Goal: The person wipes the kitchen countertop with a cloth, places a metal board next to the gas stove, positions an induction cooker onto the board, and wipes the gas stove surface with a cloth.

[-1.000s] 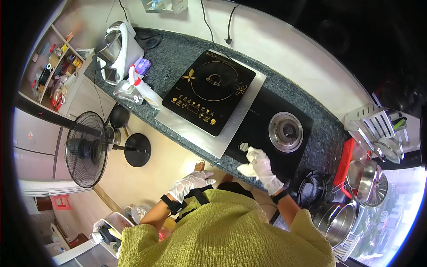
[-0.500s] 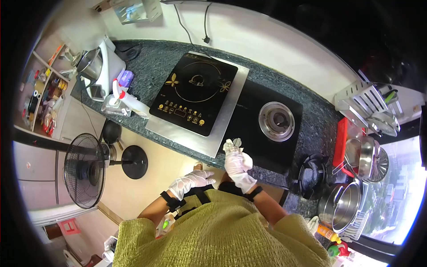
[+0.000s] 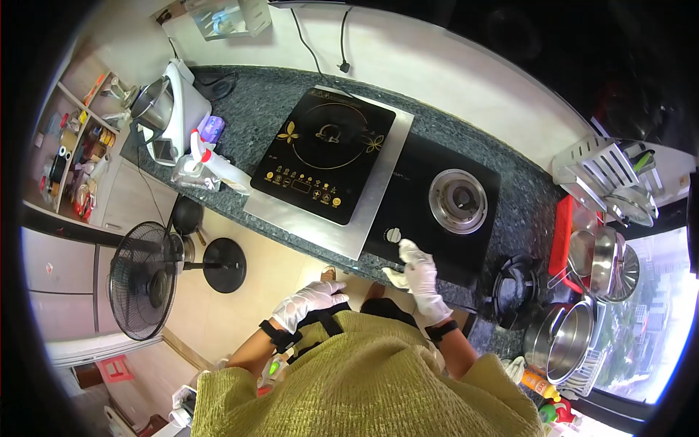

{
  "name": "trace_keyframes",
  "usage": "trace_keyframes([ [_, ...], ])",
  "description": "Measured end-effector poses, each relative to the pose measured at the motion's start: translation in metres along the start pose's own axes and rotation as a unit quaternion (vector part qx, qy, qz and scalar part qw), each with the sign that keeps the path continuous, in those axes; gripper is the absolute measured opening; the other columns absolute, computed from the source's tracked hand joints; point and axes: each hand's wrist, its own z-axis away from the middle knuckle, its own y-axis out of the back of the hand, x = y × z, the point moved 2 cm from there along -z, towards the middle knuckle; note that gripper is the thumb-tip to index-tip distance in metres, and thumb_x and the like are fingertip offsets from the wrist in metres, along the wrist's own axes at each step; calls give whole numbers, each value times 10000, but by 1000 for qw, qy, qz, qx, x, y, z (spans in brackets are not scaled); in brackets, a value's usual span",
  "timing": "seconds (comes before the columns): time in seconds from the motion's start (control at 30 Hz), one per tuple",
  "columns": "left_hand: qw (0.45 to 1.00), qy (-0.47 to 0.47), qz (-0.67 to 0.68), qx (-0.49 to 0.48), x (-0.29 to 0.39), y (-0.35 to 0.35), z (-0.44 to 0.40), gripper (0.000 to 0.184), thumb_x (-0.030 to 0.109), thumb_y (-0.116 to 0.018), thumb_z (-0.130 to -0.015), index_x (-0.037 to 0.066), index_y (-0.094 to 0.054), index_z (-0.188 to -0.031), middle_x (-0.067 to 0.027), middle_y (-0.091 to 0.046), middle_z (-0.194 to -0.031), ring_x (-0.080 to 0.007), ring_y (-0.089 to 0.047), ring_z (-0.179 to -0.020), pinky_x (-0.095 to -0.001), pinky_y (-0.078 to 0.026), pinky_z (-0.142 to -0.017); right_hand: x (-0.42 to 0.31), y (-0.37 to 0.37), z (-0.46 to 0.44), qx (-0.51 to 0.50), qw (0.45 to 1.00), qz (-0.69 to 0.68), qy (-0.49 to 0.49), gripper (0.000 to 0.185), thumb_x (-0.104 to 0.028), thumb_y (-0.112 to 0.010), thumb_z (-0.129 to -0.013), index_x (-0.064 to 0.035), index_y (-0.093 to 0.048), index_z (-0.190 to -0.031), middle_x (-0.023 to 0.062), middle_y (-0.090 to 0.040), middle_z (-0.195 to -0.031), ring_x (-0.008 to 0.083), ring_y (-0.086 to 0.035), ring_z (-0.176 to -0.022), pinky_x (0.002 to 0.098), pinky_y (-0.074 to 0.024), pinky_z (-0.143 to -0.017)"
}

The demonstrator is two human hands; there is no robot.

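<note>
My right hand (image 3: 421, 284), in a thin white glove, is over the front edge of the black gas hob (image 3: 408, 178). Its fingers are closed on a pale cloth (image 3: 395, 277) that pokes out on the left side. Just beyond the fingertips is the hob's silver knob (image 3: 393, 234). The round metal burner (image 3: 458, 202) lies farther off. My left hand (image 3: 312, 301), gloved too, hovers in front of my waist with its fingers stretched out and nothing in it. A black induction cooker (image 3: 328, 156) rests on a metal plate (image 3: 291, 221) left of the hob.
A spray bottle (image 3: 224, 172) and a white kitchen appliance (image 3: 178, 109) stand on the counter's left. On the right are a black burner grate (image 3: 512, 288), a red rack (image 3: 561, 237) and a steel pot (image 3: 568, 339). A fan (image 3: 145, 280) stands on the floor.
My right hand has moved right and back toward me with the cloth, away from the knob, which now shows fully. My left hand has barely moved. The view has shifted slightly.
</note>
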Motion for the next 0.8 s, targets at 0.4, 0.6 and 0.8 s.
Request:
trace_keyframes([
  [0.4,1000,10,8,13,9,-4,-14,607,482,-474,-959,78,-435,-1411,-184,-515,-1372,-356,-486,-1263,-390,-367,-1071,37,67,-26,214,967,136,-2,383,-85,-710,-769,-93,-642,-1146,156,-641,-1100,324,-630,-929,378,-506,-859],
  [0.6,999,19,-25,16,11,-11,-24,606,479,-474,-958,79,-436,-1412,-188,-510,-1375,-371,-472,-1273,-400,-368,-1072,-7,39,-32,-71,961,155,218,145,-268,-665,-780,-141,-654,-850,67,-599,-850,247,-585,-809,382,-467,-731],
  [0.8,998,22,44,29,4,-13,-15,613,488,-483,-951,54,-460,-1384,-190,-518,-1366,-358,-491,-1254,-397,-382,-1057,56,8,-58,-111,933,228,254,230,-207,-640,-771,-109,-645,-980,28,-601,-920,245,-557,-942,402,-441,-820],
])
